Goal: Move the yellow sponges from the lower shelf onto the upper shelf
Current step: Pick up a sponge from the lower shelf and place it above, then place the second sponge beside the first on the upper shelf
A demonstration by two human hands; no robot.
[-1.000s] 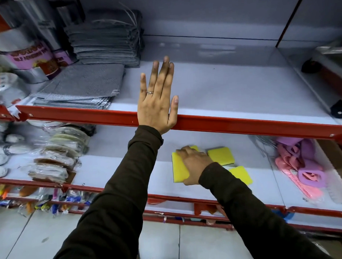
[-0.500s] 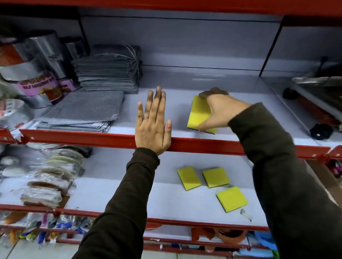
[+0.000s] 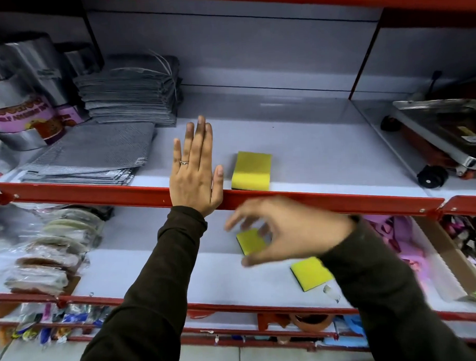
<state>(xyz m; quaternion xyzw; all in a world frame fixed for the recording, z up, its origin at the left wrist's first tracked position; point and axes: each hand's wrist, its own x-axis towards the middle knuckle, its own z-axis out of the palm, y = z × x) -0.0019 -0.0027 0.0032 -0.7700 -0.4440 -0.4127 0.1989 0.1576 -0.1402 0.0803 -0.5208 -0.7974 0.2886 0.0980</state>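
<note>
One yellow sponge (image 3: 251, 170) lies flat on the upper shelf (image 3: 325, 155), close to its red front rail. My left hand (image 3: 194, 171) rests flat and open on that rail, just left of the sponge. On the lower shelf (image 3: 159, 272) two yellow sponges show: one (image 3: 249, 240) partly behind my fingers, another (image 3: 310, 272) nearer the front. My right hand (image 3: 281, 228) is blurred, fingers spread, hovering over the lower shelf above the first of these and holding nothing. Whether a further sponge lies hidden under it I cannot tell.
Grey cloth stacks (image 3: 126, 95) and foil rolls (image 3: 20, 88) fill the upper shelf's left. A metal stove (image 3: 443, 130) sits at the right. Bagged scourers (image 3: 50, 254) lie on the lower shelf's left, pink items (image 3: 400, 236) on its right.
My right hand let go of the sponge on the upper shelf and dropped down to the lower shelf. My left hand stayed on the rail.
</note>
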